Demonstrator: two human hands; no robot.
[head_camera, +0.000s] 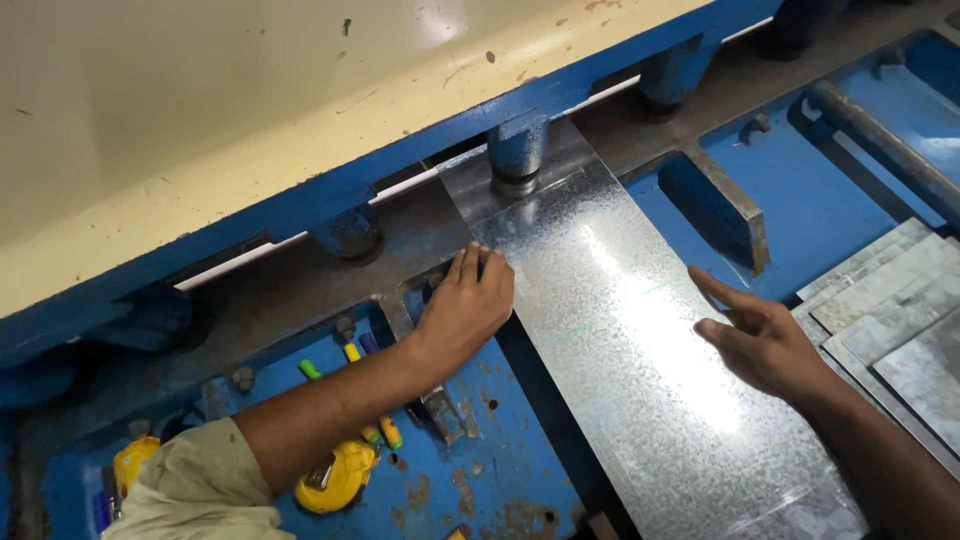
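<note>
A long galvanized metal sheet strip (620, 330) lies on the blue shearing machine bed (800, 200), its far end under a round blue hold-down foot (517, 155). My left hand (468, 305) rests palm down at the strip's left edge, fingers closed together and touching the sheet. Over the strip's right edge hovers my right hand (755, 335), fingers spread and holding nothing.
A stack of cut metal sheets (900, 310) lies at the right. A yellow tape measure (335, 478) and coloured markers (365, 400) sit under my left forearm. The cream and blue machine guard (250, 130) spans the back, with more hold-down feet (348, 235) along it.
</note>
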